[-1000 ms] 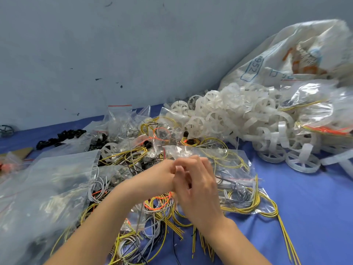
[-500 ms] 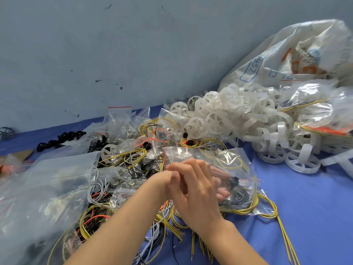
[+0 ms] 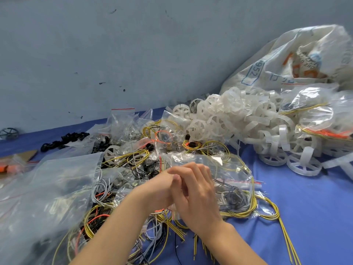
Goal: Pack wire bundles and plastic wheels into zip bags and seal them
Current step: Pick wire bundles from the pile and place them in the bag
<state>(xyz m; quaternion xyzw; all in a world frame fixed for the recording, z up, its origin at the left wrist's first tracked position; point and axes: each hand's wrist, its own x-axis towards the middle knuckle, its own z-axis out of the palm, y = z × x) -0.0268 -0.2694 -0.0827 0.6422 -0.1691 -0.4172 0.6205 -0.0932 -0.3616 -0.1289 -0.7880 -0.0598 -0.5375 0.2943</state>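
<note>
A clear zip bag [image 3: 227, 169] holding coiled yellow and grey wires [image 3: 242, 203] lies on the blue table just right of centre. Both hands meet at its left end. My right hand [image 3: 196, 196] lies over the fingers of my left hand [image 3: 156, 190], and together they pinch the bag's plastic. The left fingertips are hidden behind the right hand. Loose wire bundles [image 3: 99, 222] in yellow, orange and grey spread under my forearms. White plastic wheels [image 3: 238, 121] are heaped behind the bag to the right.
A large clear bag [image 3: 47, 197] lies at the left. Small filled zip bags [image 3: 124, 123] and black parts [image 3: 65, 139] sit near the wall. A big white sack [image 3: 298, 62] and filled bags [image 3: 322, 119] are at the right. Blue table surface [image 3: 305, 217] shows front right.
The hands stayed pressed together and shifted slightly left along the bag. The left fingers seen through the plastic half a second ago are now hidden behind the right hand.
</note>
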